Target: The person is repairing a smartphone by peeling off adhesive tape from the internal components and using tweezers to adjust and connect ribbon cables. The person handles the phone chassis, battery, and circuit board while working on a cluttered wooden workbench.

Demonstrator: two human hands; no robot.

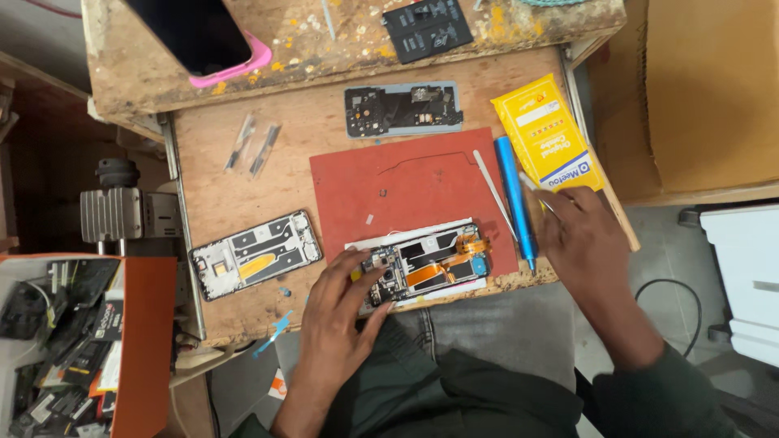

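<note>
The left hand (345, 304) presses spread fingers on the opened phone (426, 264), which lies at the red mat's (406, 182) near edge. The right hand (580, 235) pinches thin tweezers (535, 191) near the worktop's (219, 191) right edge, beside a blue screwdriver (515, 199), a metal spudger (493, 195) and a yellow packet (548, 134). A bare phone frame (256, 253) lies left of the mat.

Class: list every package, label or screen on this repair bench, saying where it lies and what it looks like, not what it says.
Yellow packet: right of the red mat, flat rectangle, white and blue label patches.
Phone in pink case: upper shelf, top left, dark blank screen.
Black card: upper shelf, top centre, pale markings.
Right hand: at the packet's lower end.
</note>
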